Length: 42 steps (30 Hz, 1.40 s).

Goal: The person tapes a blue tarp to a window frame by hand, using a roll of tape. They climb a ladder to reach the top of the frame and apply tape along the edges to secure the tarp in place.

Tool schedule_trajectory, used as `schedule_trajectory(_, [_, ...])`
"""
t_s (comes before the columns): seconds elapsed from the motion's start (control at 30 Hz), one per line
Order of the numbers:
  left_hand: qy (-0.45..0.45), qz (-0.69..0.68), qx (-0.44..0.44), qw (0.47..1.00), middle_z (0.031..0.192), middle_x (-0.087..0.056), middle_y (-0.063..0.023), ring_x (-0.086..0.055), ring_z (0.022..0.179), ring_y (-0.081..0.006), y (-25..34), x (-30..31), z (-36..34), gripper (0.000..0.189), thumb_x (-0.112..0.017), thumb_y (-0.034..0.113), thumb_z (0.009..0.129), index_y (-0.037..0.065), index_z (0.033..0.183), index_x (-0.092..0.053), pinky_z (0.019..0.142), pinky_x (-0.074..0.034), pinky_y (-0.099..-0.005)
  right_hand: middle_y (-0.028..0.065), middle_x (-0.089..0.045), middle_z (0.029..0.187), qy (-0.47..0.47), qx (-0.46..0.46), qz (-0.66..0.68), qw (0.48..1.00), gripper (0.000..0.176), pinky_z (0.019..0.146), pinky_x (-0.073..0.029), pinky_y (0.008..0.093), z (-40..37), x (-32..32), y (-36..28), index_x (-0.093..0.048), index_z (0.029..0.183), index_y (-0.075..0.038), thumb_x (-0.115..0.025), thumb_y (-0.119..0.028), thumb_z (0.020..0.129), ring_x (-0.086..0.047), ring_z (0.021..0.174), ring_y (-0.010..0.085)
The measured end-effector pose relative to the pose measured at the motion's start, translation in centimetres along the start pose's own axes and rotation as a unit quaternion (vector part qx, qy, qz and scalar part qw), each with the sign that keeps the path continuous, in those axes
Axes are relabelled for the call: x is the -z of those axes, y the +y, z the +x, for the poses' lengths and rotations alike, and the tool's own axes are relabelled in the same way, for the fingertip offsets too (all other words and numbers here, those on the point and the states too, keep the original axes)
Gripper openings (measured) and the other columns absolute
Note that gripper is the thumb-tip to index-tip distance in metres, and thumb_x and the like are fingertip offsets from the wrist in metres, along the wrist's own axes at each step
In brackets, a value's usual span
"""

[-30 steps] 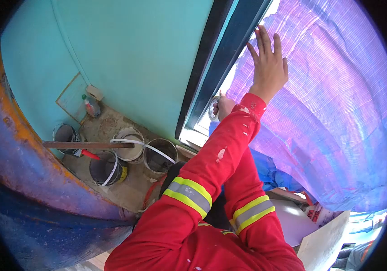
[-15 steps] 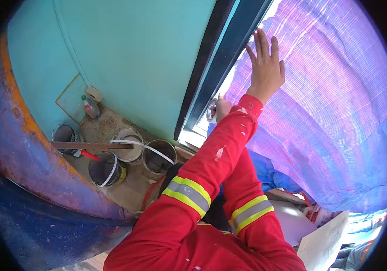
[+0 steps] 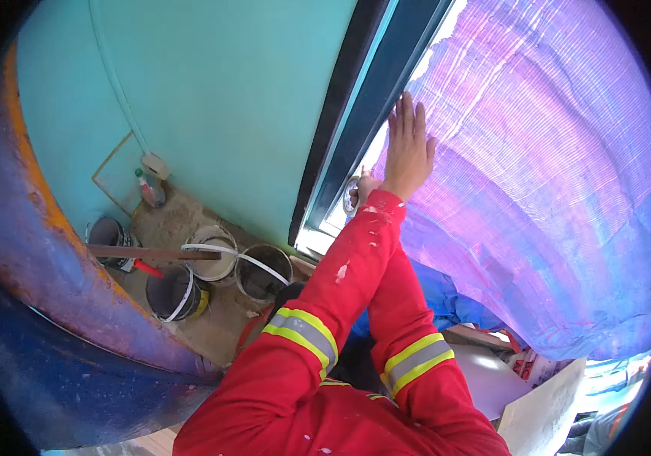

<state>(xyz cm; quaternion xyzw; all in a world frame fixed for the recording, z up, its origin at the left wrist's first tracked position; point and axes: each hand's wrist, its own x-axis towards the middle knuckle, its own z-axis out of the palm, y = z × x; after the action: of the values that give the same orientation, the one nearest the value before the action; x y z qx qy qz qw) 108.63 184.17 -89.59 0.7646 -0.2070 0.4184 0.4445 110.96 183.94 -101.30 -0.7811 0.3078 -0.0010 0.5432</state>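
My forearms cross, the left one above the right. My left hand (image 3: 408,156) lies nearly flat, fingers stretched upward, at the border between the dark frame (image 3: 371,99) and the pink and blue woven sheet (image 3: 523,175). Below it, my right hand (image 3: 366,187) is closed on a roll of tape (image 3: 350,195) beside the lower part of the frame; my left sleeve hides part of this hand. A ragged white strip (image 3: 436,45) shows between frame and sheet.
Several buckets, one of them dark (image 3: 169,292), stand on the floor at left, under a wooden bar (image 3: 154,251). A bottle (image 3: 149,190) is near the turquoise wall (image 3: 211,91). A rusty-rimmed blue curved surface (image 3: 59,251) fills the left. Boards (image 3: 542,403) lean lower right.
My left hand has moved down and slightly left along the frame, closer to my right hand. My right hand and the tape roll sit slightly lower and further left in view.
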Motion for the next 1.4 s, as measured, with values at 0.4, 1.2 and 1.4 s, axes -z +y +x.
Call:
schedule_trajectory(0.4, [-0.119,-0.015,0.062,0.991,0.158,-0.004,-0.0308,-0.014,0.146,-0.0454,-2.1,2.0,-4.5,0.072,-0.056,0.017,0.095,-0.011,0.148,-0.018,0.118,-0.023,-0.0516,0.0193,-0.028,0.13,-0.274,0.215,0.708,0.614,0.055,0.098,-0.023,0.0392,-3.6,3.4,-1.6,-0.03,0.131,0.004,-0.048,-0.035,0.097,-0.03,0.117,0.0294])
schedule_trajectory(1.2, [-0.154,-0.074,0.006,0.985,0.156,-0.007,-0.0346,-0.01,0.147,-0.0452,-3.6,2.6,-4.7,0.068,-0.053,0.007,0.094,-0.011,0.148,-0.015,0.121,-0.016,-0.0458,0.0104,-0.048,0.088,-0.111,0.06,0.015,0.992,0.042,0.064,-0.032,0.033,-5.6,-3.2,18.6,-0.052,0.103,0.001,-0.051,-0.041,0.099,-0.044,0.072,0.0193])
schedule_trajectory(1.4, [-0.133,0.009,0.001,0.991,0.156,-0.005,-0.0353,-0.011,0.146,-0.0465,-6.2,-0.5,-9.6,0.069,-0.055,0.014,0.095,-0.013,0.147,-0.018,0.12,-0.016,-0.0498,0.0044,-0.058,0.06,-0.105,0.001,0.097,0.99,0.052,0.044,-0.039,0.0307,-10.5,4.0,22.9,-0.066,0.083,-0.002,-0.052,-0.049,0.098,-0.053,0.046,0.0142])
